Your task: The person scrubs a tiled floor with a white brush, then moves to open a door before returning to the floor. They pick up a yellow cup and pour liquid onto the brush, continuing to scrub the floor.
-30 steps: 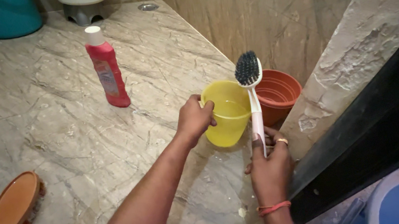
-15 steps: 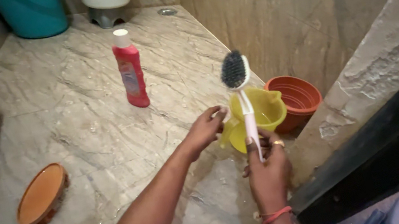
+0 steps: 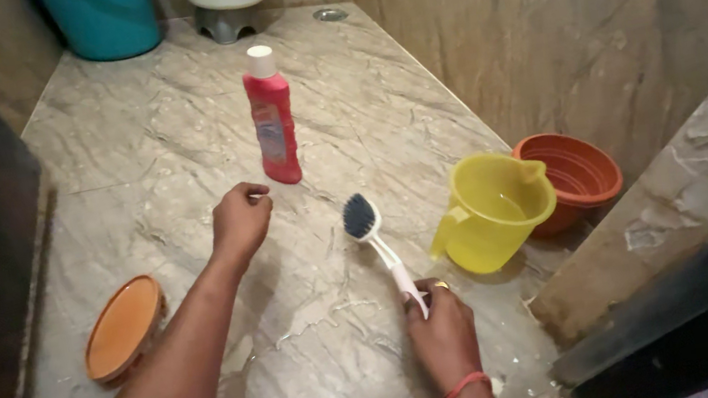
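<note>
Marble floor (image 3: 131, 168), wet in streaks, fills the frame, and the risks run across it from left to right.

At the lower left lies an orange lid (image 3: 124, 328), flat on the floor just beside the forearm; a careless sweep of that arm could, I judge, knock it skidding.

Left of centre the left hand (image 3: 239, 222) hovers loosely curled and holding nothing, near the red bottle (image 3: 273, 126) that stands upright with its white cap on, in the upper middle. The bottle is tall and narrow, so a bump from the knuckles would likely tip it over on the slick stone.

Just right of centre the right hand (image 3: 442, 336) is closed around the white handle of the brush (image 3: 377, 244), whose dark bristle head is angled down towards the floor; whether the bristles touch the stone I cannot tell. A wet handle might slip in the fist.

Right of the brush sits the yellow jug (image 3: 493, 210), touching or nearly touching the terracotta bowl (image 3: 570, 177) by the wall. A wide stroke to the right could strike the jug and spill whatever it holds.
</note>
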